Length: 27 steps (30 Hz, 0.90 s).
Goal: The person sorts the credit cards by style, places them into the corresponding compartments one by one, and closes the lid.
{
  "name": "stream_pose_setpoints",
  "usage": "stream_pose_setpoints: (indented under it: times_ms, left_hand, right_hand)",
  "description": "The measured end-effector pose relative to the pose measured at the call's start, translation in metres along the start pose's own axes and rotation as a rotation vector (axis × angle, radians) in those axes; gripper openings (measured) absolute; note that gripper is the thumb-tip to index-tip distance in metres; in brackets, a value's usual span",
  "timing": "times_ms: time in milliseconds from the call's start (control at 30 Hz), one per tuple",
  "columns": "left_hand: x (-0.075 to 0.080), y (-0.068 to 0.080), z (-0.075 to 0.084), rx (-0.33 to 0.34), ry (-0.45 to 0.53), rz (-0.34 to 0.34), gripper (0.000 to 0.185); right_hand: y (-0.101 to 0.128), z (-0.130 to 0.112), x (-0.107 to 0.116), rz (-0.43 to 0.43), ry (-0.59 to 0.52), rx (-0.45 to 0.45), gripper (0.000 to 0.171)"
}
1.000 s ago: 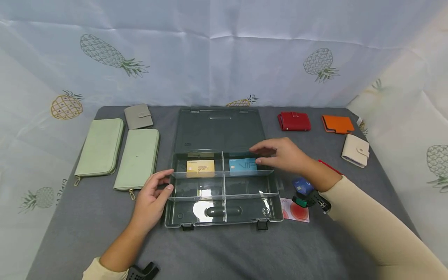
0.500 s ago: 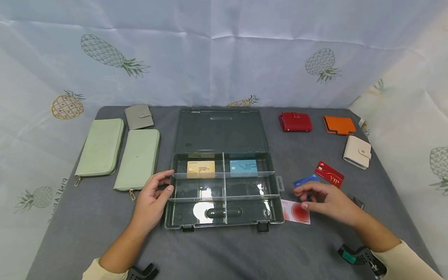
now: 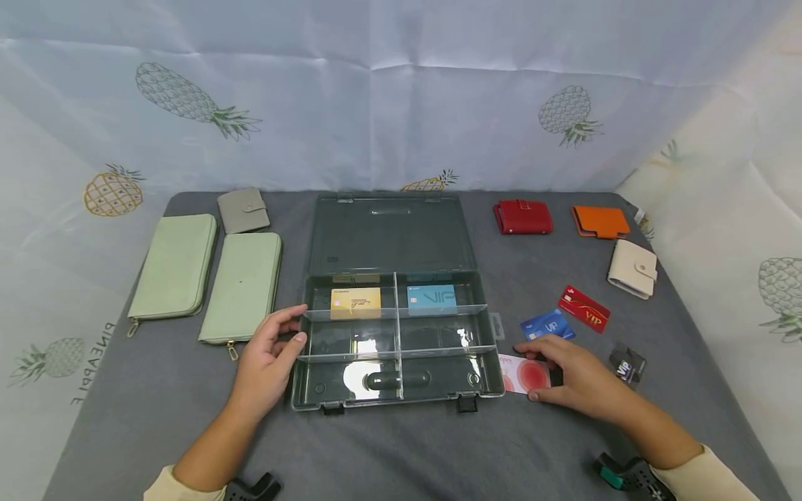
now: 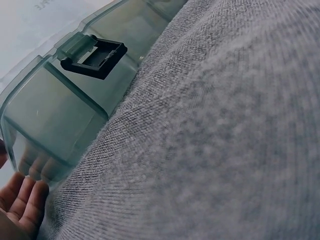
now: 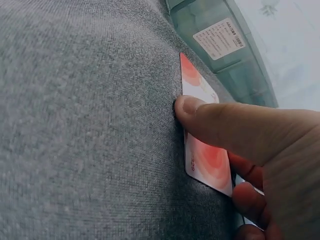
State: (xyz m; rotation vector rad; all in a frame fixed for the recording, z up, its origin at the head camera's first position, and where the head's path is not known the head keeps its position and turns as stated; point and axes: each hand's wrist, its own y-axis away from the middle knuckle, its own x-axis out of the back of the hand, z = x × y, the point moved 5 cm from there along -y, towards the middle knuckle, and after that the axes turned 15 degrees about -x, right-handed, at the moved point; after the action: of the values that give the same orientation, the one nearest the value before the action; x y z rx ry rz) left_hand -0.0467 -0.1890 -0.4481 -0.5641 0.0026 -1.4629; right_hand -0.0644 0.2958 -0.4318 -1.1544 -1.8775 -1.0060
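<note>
A dark translucent divider box (image 3: 401,351) lies with its lid laid back. A gold card (image 3: 356,302) stands in its back left compartment and a blue VIP card (image 3: 432,298) in the back right one. My left hand (image 3: 268,362) rests at the box's left side, fingertips at its wall, also seen in the left wrist view. At the box's right front corner, my right hand (image 3: 573,376) holds a pink card (image 3: 526,376) by its edges. In the right wrist view the thumb lies on one long edge of the pink card (image 5: 210,160), fingers at the opposite side.
Right of the box lie a blue card (image 3: 548,325), a red VIP card (image 3: 585,308) and a black card (image 3: 627,363). Red (image 3: 523,217), orange (image 3: 601,222) and cream wallets (image 3: 633,269) sit behind them. Green wallets (image 3: 243,285) and a grey wallet (image 3: 244,210) lie left.
My right hand has left the back right compartment, come forward and right past the blue card, and taken the pink card by its edges. The left hand has stayed at the box.
</note>
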Motion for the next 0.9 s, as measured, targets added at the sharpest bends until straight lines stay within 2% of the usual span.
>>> stream_pose_setpoints:
  times_ms: [133,267,400,500,667,767,900]
  left_hand:
    - [0.000,0.000,0.001,-0.015,0.014,0.003,0.041]
    - [0.000,0.000,0.000,-0.019,0.018,0.004,0.041]
    - [0.001,0.000,-0.001,-0.014,0.018,0.004,0.041]
    - [0.002,0.001,-0.001,-0.011,0.014,0.006,0.041]
    - [0.003,0.002,0.000,-0.011,0.004,0.007,0.041]
    - [0.003,0.001,0.001,-0.015,0.005,0.000,0.041]
    - [0.004,0.001,0.002,-0.011,0.007,-0.004,0.041]
  right_hand:
    - [-0.002,0.000,-0.001,0.010,0.001,-0.022,0.067]
    - [-0.003,0.001,0.002,0.062,-0.030,0.009,0.059]
    - [-0.006,0.004,0.011,0.062,-0.116,0.014,0.048]
    - [-0.009,0.005,0.021,-0.020,-0.206,-0.017,0.034]
    - [-0.019,0.002,0.041,-0.221,-0.343,-0.060,0.016]
    - [-0.028,-0.006,0.056,-0.291,-0.393,-0.026,0.016]
    - [-0.045,-0.029,0.074,-0.322,-0.410,0.047,0.017]
